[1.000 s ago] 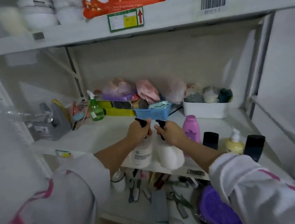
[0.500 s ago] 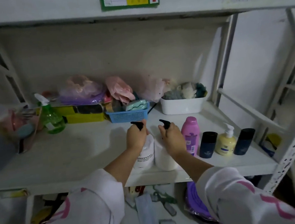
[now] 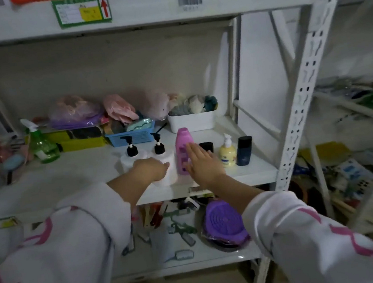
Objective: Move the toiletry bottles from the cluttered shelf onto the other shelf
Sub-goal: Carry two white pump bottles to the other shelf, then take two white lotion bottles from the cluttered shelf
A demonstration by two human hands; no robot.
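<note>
White metal shelving fills the view, and the middle shelf (image 3: 73,177) carries a row of toiletry bottles along its front right part. From left to right stand two white pump bottles with black pumps (image 3: 132,158) (image 3: 161,160), a pink bottle (image 3: 182,153), a dark bottle with a black cap (image 3: 206,147) partly hidden, a pale yellow pump bottle (image 3: 227,153) and a dark blue bottle (image 3: 244,151), all upright.

The left hand (image 3: 151,169) lies low in front of the two white pump bottles, fingers loosely curled and pointing right, gripping nothing; whether it touches the nearer bottle cannot be told. The right hand (image 3: 200,163) is spread flat, fingers straight, in front of the pink bottle and the dark one, holding nothing.

Behind the row sit a green spray bottle (image 3: 42,146), a blue basket (image 3: 131,136) and a white tub (image 3: 192,121) of soft things. On the shelf below (image 3: 194,260) lie a purple round lid (image 3: 225,224), a small brush (image 3: 182,255) and scattered tools.
</note>
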